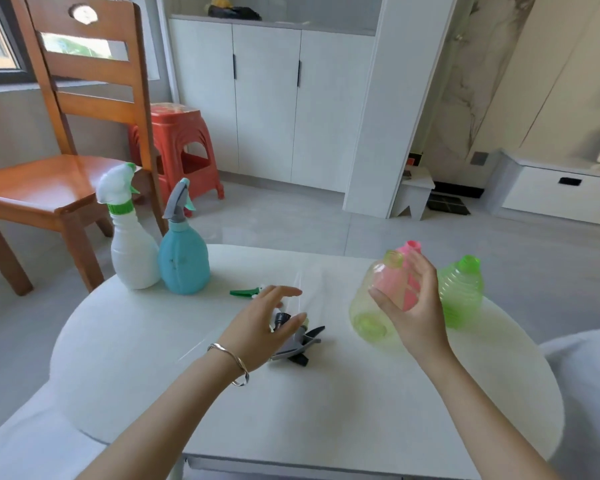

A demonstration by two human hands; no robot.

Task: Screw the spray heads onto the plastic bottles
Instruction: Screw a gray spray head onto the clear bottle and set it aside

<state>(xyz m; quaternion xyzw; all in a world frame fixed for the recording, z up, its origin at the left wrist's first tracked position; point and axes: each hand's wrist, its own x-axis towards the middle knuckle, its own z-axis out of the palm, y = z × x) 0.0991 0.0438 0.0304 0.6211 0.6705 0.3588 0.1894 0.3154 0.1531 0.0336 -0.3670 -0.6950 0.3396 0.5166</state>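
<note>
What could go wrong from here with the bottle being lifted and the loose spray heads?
The right hand tilts the yellow-green bottle close beside the pink bottle and green ribbed bottle; either might topple. The open left hand, reaching for the grey spray head, could brush the green spray head.

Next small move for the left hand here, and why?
Probably close the left hand on the grey spray head lying under its open fingers. The right hand holds a headless yellow-green bottle off the table, neck open.
</note>
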